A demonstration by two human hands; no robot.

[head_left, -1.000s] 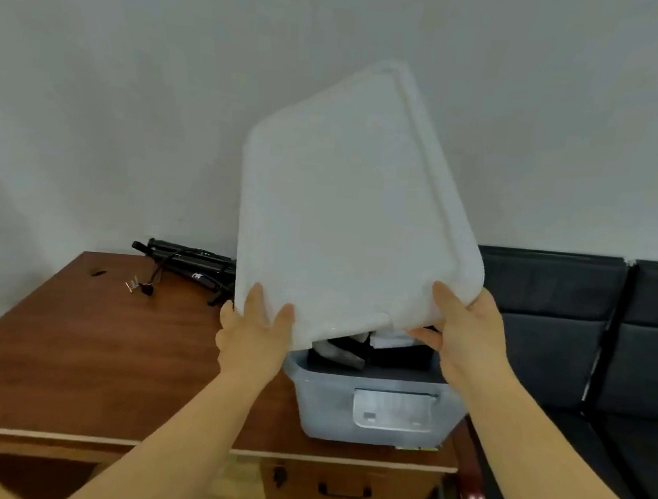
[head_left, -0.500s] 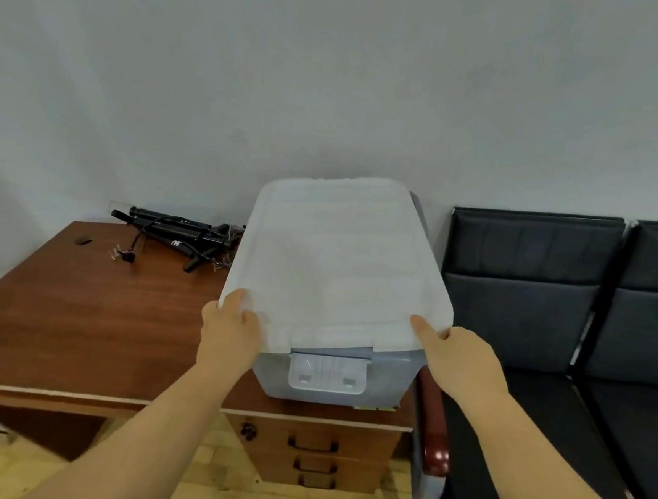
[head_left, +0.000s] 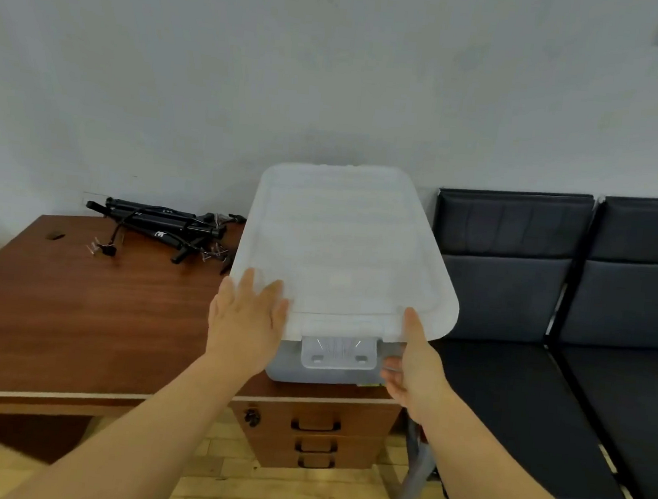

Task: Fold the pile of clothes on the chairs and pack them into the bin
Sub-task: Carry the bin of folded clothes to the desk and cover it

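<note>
A translucent grey bin (head_left: 328, 374) stands on the right end of the wooden desk (head_left: 75, 306). Its white lid (head_left: 344, 242) lies flat on top and hides whatever is inside. My left hand (head_left: 245, 321) rests with straight fingers on the lid's near left corner. My right hand (head_left: 415, 364) is at the near right corner, thumb on the lid's edge and fingers loosely curved beside the bin wall. A white latch (head_left: 338, 353) hangs down the bin's front. The black chairs (head_left: 553, 308) to the right carry no clothes.
A folded black tripod with cables (head_left: 158, 228) lies at the back of the desk, left of the bin. Desk drawers (head_left: 315, 435) sit under the bin. The chair frame's metal leg (head_left: 413, 467) stands between desk and seats. A white wall rises behind.
The lid came down from a steep tilt to lie flat on the bin, covering the folded clothes. Both hands shifted from gripping its near edge to lying at its near corners.
</note>
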